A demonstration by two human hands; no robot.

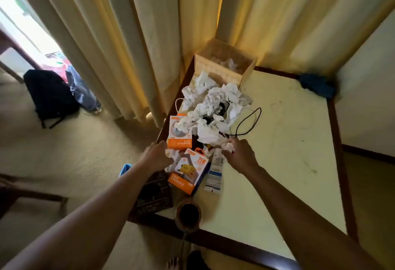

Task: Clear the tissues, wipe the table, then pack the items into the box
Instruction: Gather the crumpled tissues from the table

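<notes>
A heap of crumpled white tissues (213,107) lies on the cream table top (284,141), over black cables (249,122) and beside two orange-and-white charger boxes (179,133) (189,172). An open cardboard box (222,64) stands at the table's far corner with a tissue inside. My right hand (239,152) pinches a small crumpled tissue (227,147) at the heap's near edge. Curled round another crumpled tissue, my left hand (157,155) is at the table's left edge, next to the charger boxes.
A white tube (214,171) lies right of the near charger box. A dark patterned box (152,197) and a brown roll (188,214) sit at the near corner. A blue cloth (317,86) lies at the far right corner. Curtains hang behind; a black backpack (50,96) is on the floor.
</notes>
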